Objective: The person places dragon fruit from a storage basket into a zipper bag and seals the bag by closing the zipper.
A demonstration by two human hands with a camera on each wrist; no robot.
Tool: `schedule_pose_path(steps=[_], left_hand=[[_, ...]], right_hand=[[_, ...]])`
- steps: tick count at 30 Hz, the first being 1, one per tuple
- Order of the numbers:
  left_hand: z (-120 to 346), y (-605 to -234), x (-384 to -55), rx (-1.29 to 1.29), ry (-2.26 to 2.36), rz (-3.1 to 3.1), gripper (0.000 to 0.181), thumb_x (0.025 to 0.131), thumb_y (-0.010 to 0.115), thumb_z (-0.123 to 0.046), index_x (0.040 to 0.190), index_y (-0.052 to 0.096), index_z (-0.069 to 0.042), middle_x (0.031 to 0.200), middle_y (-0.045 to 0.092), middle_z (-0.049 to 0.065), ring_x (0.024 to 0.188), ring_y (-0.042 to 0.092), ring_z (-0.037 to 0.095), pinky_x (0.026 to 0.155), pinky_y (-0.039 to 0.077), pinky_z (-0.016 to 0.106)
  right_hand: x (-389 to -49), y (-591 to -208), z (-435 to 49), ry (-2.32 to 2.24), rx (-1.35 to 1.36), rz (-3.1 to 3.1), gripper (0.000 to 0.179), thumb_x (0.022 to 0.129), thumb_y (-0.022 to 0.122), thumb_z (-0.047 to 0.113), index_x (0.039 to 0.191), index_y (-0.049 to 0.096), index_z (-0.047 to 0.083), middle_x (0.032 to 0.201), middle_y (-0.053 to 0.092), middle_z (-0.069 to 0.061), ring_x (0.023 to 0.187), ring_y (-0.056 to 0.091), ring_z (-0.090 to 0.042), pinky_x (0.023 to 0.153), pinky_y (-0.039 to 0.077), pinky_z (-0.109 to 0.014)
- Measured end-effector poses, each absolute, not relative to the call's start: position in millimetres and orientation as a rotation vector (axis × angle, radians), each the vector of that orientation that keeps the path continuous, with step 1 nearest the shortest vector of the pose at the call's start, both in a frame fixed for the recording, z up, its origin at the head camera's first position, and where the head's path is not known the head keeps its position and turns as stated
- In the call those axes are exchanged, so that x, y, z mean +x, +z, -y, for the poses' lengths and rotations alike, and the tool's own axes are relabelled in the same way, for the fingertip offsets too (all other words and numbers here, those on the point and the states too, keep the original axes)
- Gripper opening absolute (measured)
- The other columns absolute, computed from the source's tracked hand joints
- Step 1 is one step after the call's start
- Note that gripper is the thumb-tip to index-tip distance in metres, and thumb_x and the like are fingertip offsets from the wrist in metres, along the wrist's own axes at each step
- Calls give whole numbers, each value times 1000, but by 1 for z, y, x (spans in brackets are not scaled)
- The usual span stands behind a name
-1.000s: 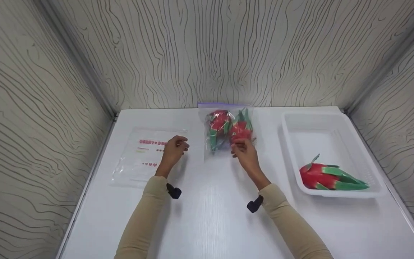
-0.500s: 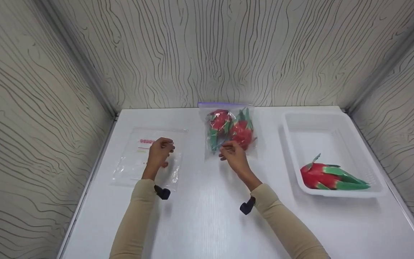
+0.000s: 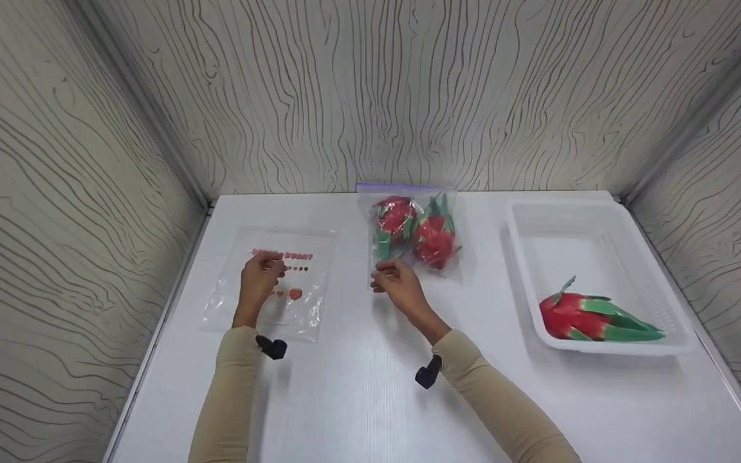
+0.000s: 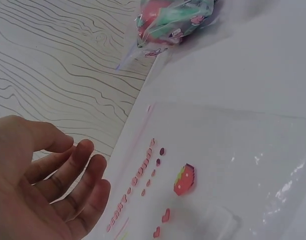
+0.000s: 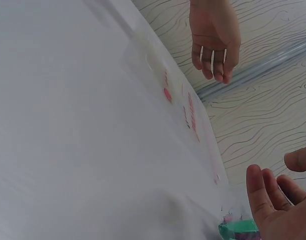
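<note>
A flat clear zip bag (image 3: 306, 308) printed with red letters, hearts and a strawberry lies on the table's left. Over it hovers my left hand (image 3: 258, 281), fingers loosely bent and holding nothing; the left wrist view shows bare space between thumb and fingertips. At the back middle lies a second clear zip bag (image 3: 407, 188) with a purple top strip. Inside it are two red and green dragon fruits (image 3: 435, 243). My right hand (image 3: 401, 286) is at that bag's lower left corner, overlapping it in the head view, with its thumb and fingers apart in the right wrist view.
A white plastic basket (image 3: 560, 251) stands on the right side of the table, with one dragon fruit (image 3: 586, 318) at its near end. Wood-patterned panels (image 3: 370, 96) enclose the table at the back and on both sides.
Both hands have moved left: the left one farther across the flat bag, the right one from the right-hand fruit to the filled bag's lower left corner. Bags and basket stay put.
</note>
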State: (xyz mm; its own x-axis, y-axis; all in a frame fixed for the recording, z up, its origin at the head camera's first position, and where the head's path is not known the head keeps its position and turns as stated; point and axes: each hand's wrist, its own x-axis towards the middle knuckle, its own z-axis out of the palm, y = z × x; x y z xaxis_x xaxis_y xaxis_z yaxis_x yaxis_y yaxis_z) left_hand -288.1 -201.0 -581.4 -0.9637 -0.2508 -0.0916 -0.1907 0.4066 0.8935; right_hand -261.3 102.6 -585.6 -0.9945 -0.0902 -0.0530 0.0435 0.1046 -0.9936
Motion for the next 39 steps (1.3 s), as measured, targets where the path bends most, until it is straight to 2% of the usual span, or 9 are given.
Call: schedule_pose_path(steps=[7, 14, 21, 26, 31, 39], left_hand=[[222, -590, -284, 459, -1587, 2603, 29, 105, 59, -14, 128, 66, 3, 113, 74, 21, 97, 73, 24, 72, 52, 21], [243, -601, -277, 488, -1495, 2609, 30, 103, 58, -10, 125, 67, 7, 107, 76, 23, 89, 73, 22, 70, 51, 20], [260, -605, -272, 552, -1383, 2647, 31, 99, 60, -13, 123, 69, 5, 106, 77, 22, 93, 72, 30, 73, 50, 29], [268, -607, -270, 630, -1319, 2689, 33, 99, 58, -15, 125, 67, 4, 115, 75, 25, 101, 70, 37, 82, 54, 41], [274, -611, -267, 682, -1284, 2695, 36, 101, 53, -14, 128, 65, 6, 125, 69, 30, 111, 67, 43, 95, 53, 55], [285, -618, -264, 668, -1209, 2638, 39, 98, 55, -9, 128, 63, 14, 128, 64, 37, 121, 61, 52, 105, 49, 62]], right_hand=[[-261, -586, -93, -1975, -79, -2248, 28, 106, 65, 13, 127, 60, -4, 116, 70, -19, 103, 77, -27, 93, 65, -36], [-261, -591, -85, -1968, -82, -2191, 27, 107, 61, 9, 129, 57, -7, 119, 67, -22, 109, 76, -35, 96, 64, -37], [-261, -596, -78, -1891, -67, -2173, 34, 108, 60, 16, 133, 55, -7, 124, 66, -21, 115, 74, -35, 102, 62, -42], [-262, -598, -71, -1836, -69, -2169, 37, 108, 61, 18, 135, 54, -6, 126, 66, -21, 117, 73, -35, 105, 60, -45], [-262, -601, -64, -1817, -80, -2160, 40, 106, 61, 18, 136, 53, -7, 128, 66, -24, 117, 73, -37, 105, 60, -47], [-262, -605, -58, -1806, -52, -2088, 47, 106, 61, 19, 142, 48, -8, 134, 65, -25, 123, 71, -39, 108, 58, -46]])
